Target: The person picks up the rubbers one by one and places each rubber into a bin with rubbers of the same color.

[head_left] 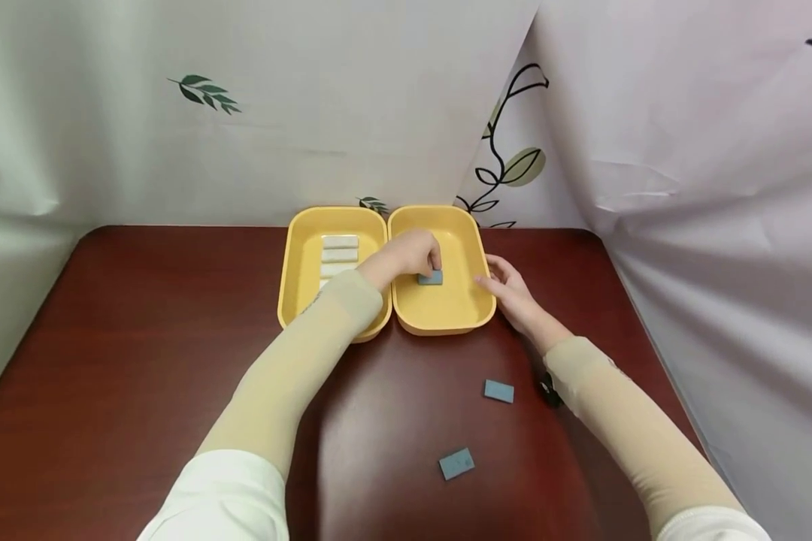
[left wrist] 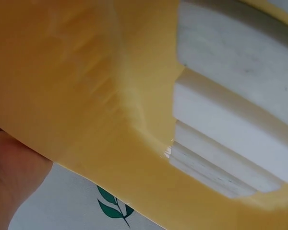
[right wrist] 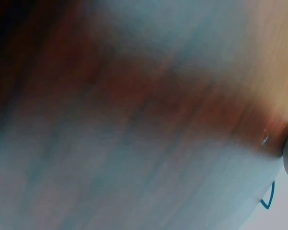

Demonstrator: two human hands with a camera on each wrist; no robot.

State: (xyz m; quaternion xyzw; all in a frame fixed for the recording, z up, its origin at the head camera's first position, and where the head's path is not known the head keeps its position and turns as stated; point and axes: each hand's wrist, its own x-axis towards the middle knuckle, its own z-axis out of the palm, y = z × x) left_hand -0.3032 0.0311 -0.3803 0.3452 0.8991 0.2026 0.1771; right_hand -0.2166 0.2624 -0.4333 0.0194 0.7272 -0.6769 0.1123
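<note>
My left hand [head_left: 414,252] reaches into the right yellow tray [head_left: 462,309] with its fingers curled down at a small blue rectangular tile [head_left: 431,278] on the tray floor. The fingertips seem to pinch the tile's upper edge and partly hide it. At the tray's right side, my right hand [head_left: 510,291] grips the wall, thumb over the rim and fingers outside. Two more blue tiles lie on the table, a farther one [head_left: 498,391] below the right hand and a nearer one [head_left: 456,464].
The left yellow tray [head_left: 296,248] stands against the right one and holds a column of several white tiles [head_left: 340,255], partly covered by my left forearm. Both trays sit near the back edge of the dark red table [head_left: 176,361], before a hanging patterned curtain [head_left: 311,113].
</note>
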